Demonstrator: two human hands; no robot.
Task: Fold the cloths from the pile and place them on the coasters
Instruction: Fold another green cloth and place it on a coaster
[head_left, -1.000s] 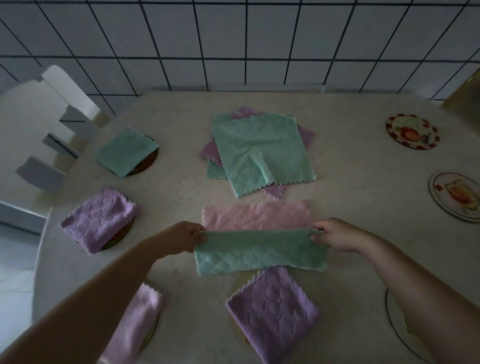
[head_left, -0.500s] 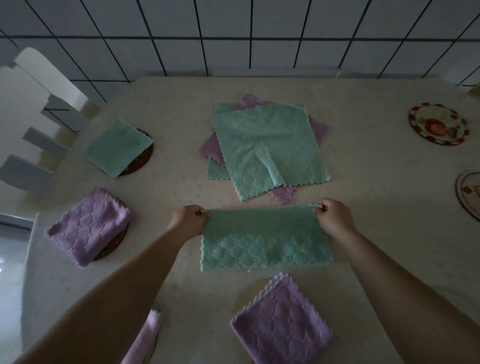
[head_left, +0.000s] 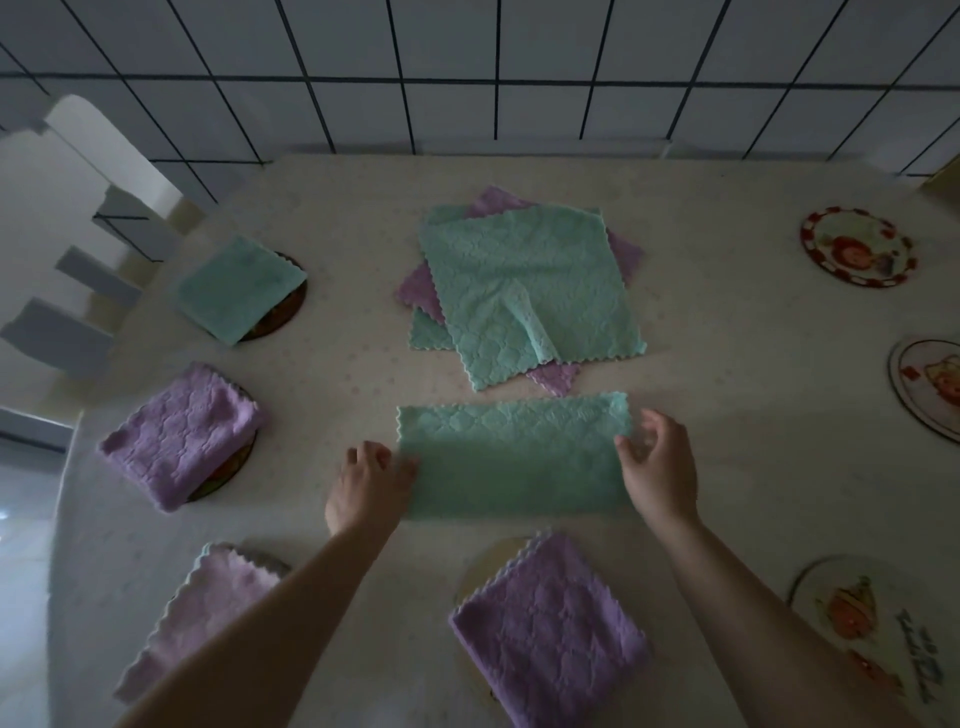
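A green cloth (head_left: 511, 457), folded once into a long rectangle, lies flat on the table in front of me. My left hand (head_left: 366, 486) rests at its left end, fingertips touching the edge. My right hand (head_left: 657, 470) hovers at its right end with loosely curved fingers, holding nothing. The pile (head_left: 524, 286) of green and purple cloths lies behind it. Folded cloths sit on coasters: a green one (head_left: 236, 286), a purple one (head_left: 182, 434), a pale pink one (head_left: 202, 608) and a purple one (head_left: 550, 629).
Three bare coasters with pictures lie on the right: a red-rimmed one (head_left: 857, 247), one at the edge (head_left: 930, 389) and one at the front (head_left: 857, 613). A white chair (head_left: 78, 218) stands at the left. A tiled wall (head_left: 467, 67) closes the back.
Both hands folded the green cloth over away from me, covering its pink side, laid it flat and let go of its far corners. They now sit lower at its two ends.
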